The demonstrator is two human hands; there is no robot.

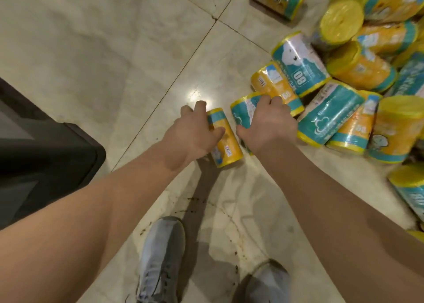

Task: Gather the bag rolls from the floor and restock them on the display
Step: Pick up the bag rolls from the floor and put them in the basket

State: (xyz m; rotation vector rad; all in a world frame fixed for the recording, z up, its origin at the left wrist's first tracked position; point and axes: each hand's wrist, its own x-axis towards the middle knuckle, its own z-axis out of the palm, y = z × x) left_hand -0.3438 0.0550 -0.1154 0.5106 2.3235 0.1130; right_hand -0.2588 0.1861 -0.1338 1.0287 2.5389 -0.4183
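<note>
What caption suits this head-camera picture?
Left hand grips the orange roll, right hand the teal roll, beside the floor pile.

The floor (91, 50) has large glossy beige tiles with thin dark grout lines (197, 48), one bright light reflection (195, 94), small dirt specks (195, 199), and a black unit (46, 156) stands at left.

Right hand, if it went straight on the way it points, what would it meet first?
Likely the orange roll right ahead, though depth is unclear; the right hand grips a teal roll.
</note>
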